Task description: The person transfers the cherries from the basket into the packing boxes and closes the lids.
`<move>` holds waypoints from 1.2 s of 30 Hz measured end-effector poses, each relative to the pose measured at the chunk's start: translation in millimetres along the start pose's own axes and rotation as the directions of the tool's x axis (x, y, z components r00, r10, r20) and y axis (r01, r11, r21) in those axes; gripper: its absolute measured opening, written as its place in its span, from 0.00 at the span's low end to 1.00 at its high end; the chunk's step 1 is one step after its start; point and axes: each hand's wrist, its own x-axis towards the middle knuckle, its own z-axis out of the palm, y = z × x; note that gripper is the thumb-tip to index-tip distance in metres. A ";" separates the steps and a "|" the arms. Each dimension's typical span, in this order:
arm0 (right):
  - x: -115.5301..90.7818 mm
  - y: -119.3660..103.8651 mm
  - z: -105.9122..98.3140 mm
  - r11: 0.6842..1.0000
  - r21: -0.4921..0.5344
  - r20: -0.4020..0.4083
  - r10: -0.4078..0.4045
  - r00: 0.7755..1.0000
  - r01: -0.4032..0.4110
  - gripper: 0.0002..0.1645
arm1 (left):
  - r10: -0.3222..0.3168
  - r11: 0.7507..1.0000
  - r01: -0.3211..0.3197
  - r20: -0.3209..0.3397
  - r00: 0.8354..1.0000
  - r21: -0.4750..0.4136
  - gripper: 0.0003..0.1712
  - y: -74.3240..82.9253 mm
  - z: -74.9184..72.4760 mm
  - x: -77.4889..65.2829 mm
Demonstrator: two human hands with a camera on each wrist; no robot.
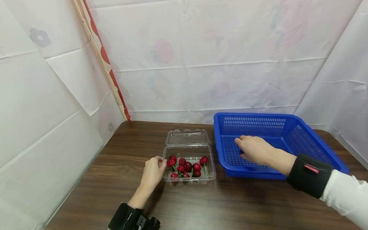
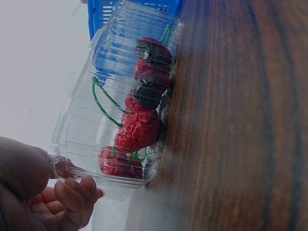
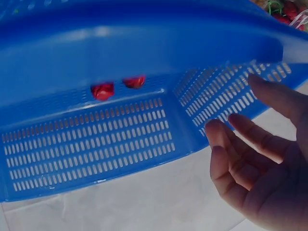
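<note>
Your left hand (image 1: 153,171) pinches the near-left edge of the clear plastic clamshell (image 1: 188,149) between thumb and fingers; lid folded back, on the wood-grain table (image 1: 230,204). Red cherries (image 1: 188,166) sit inside, mostly left and centre, one apart at the right. Your right hand (image 1: 257,150) hangs over the blue plastic basket (image 1: 247,115), fingers loosely bent, thumb apart, no cherry visible between them. Two red cherries (image 3: 102,91) lie in the basket, away from those fingertips.

Handling, my judgement: cherries look light, small, glossy, so likely slippery and prone to roll; skin appears wrinkled, firmness can't tell. Take one lightly with thumb and forefinger round its fattest part; don't tug a green stem (image 2: 95,94), since stems look tangled. Clamshell is probably light, thin and bendy: steady it by its rim, don't squeeze the wall.
</note>
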 end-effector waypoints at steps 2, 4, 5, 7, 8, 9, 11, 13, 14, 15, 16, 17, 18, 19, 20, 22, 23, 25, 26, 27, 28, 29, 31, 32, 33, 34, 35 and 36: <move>1.8 2.0 -0.4 1.000 -0.004 0.037 -0.013 0.999 0.013 0.17 | -0.001 1.000 0.001 0.001 1.000 0.000 0.09 0.0 0.1 0.0; 3.7 4.4 -0.3 1.000 -0.010 0.077 -0.027 0.997 0.028 0.19 | 0.002 1.000 -0.002 0.001 1.000 0.000 0.09 0.2 -0.4 -0.3; 4.3 5.5 -0.2 0.999 -0.017 0.096 -0.032 0.995 0.034 0.20 | 0.004 1.000 -0.004 -0.001 1.000 -0.001 0.09 0.1 -0.6 -0.4; 5.4 7.7 -0.2 0.999 -0.029 0.136 -0.041 0.990 0.045 0.23 | 0.010 1.000 -0.010 -0.001 1.000 -0.002 0.09 0.2 -1.0 -0.6; 6.1 9.1 -0.2 0.998 -0.033 0.154 -0.046 0.987 0.051 0.24 | 0.012 1.000 -0.012 -0.002 1.000 -0.002 0.09 0.3 -1.3 -0.6; 6.8 10.5 -0.4 0.998 -0.034 0.172 -0.051 0.984 0.058 0.24 | 0.013 1.000 -0.013 -0.002 1.000 -0.003 0.09 0.6 -1.8 -0.7; 8.3 13.6 -0.6 0.997 -0.037 0.204 -0.055 0.977 0.064 0.25 | 0.013 1.000 -0.013 -0.001 1.000 -0.002 0.09 0.7 -2.0 -0.7; 10.1 17.3 -0.8 0.997 -0.024 0.228 -0.062 0.972 0.069 0.26 | 0.011 1.000 -0.011 -0.003 1.000 0.000 0.09 0.5 -1.7 -0.5; 11.1 19.3 -0.7 0.997 -0.018 0.236 -0.067 0.969 0.074 0.26 | 0.010 1.000 -0.010 -0.004 1.000 0.002 0.09 0.3 -1.4 -0.4; 12.0 21.1 -0.4 0.997 -0.009 0.245 -0.070 0.967 0.074 0.26 | 0.010 1.000 -0.010 -0.005 1.000 0.003 0.09 0.2 -1.3 -0.4; 13.0 22.8 0.0 0.997 -0.002 0.252 -0.071 0.965 0.073 0.26 | 0.011 1.000 -0.011 -0.005 1.000 0.003 0.09 0.0 -1.2 -0.4; 13.9 24.6 0.5 0.997 0.008 0.256 -0.075 0.964 0.076 0.25 | 0.011 1.000 -0.011 -0.005 1.000 0.003 0.09 -0.2 -1.0 -0.3; 14.9 25.9 1.0 0.997 0.016 0.265 -0.076 0.961 0.075 0.25 | 0.013 1.000 -0.013 -0.007 1.000 0.004 0.09 -0.3 -0.9 -0.3; 16.0 27.3 1.8 0.997 0.020 0.275 -0.076 0.958 0.073 0.25 | 0.014 1.000 -0.014 -0.008 1.000 0.005 0.09 -0.3 -1.0 -0.3; 17.1 28.6 2.5 0.997 0.025 0.287 -0.074 0.955 0.070 0.25 | 0.018 1.000 -0.018 -0.008 1.000 0.005 0.09 -0.2 -1.3 -0.5; 19.4 31.0 3.8 0.997 0.028 0.307 -0.073 0.949 0.068 0.25 | 0.020 1.000 -0.020 -0.009 1.000 0.004 0.09 0.0 -1.7 -0.7; 20.6 32.2 4.3 0.997 0.027 0.314 -0.075 0.946 0.070 0.26 | 0.020 1.000 -0.020 -0.010 1.000 0.005 0.09 0.1 -1.8 -0.8; 22.9 34.9 5.1 0.997 0.028 0.327 -0.072 0.942 0.067 0.27 | 0.017 1.000 -0.017 -0.010 1.000 0.003 0.09 0.4 -1.9 -1.0; 24.0 36.4 5.4 0.997 0.028 0.331 -0.073 0.941 0.067 0.27 | 0.016 1.000 -0.016 -0.008 1.000 0.002 0.09 0.4 -1.8 -1.0; 25.0 37.9 5.5 0.997 0.027 0.333 -0.072 0.940 0.067 0.26 | 0.014 1.000 -0.014 -0.006 1.000 0.001 0.09 0.6 -1.8 -1.1; 26.1 39.6 5.7 0.997 0.030 0.334 -0.074 0.940 0.068 0.26 | 0.013 1.000 -0.013 -0.004 1.000 -0.001 0.09 0.7 -1.8 -1.1; 27.0 41.1 5.7 0.997 0.032 0.336 -0.075 0.939 0.068 0.26 | 0.012 1.000 -0.012 -0.003 1.000 -0.001 0.09 0.8 -1.8 -1.2; 29.0 44.4 6.3 0.997 0.036 0.339 -0.078 0.937 0.070 0.25 | 0.012 1.000 -0.012 -0.001 1.000 -0.003 0.09 0.9 -1.9 -1.3; 30.0 45.9 6.5 0.997 0.037 0.340 -0.080 0.937 0.071 0.24 | 0.012 1.000 -0.012 0.000 1.000 -0.004 0.09 0.9 -1.9 -1.3; 31.1 47.0 6.6 0.997 0.040 0.342 -0.079 0.937 0.069 0.24 | 0.012 1.000 -0.012 0.001 1.000 -0.005 0.09 0.9 -1.9 -1.3; 32.4 48.3 7.1 0.997 0.040 0.344 -0.080 0.936 0.071 0.23 | 0.012 1.000 -0.012 0.001 1.000 -0.005 0.09 0.8 -1.9 -1.3; 33.7 49.3 7.5 0.997 0.038 0.347 -0.078 0.935 0.069 0.22 | 0.012 1.000 -0.012 0.001 1.000 -0.004 0.09 0.7 -2.0 -1.3; 35.0 50.1 8.0 0.997 0.039 0.352 -0.075 0.933 0.066 0.22 | 0.011 1.000 -0.011 0.001 1.000 -0.005 0.09 0.6 -2.1 -1.3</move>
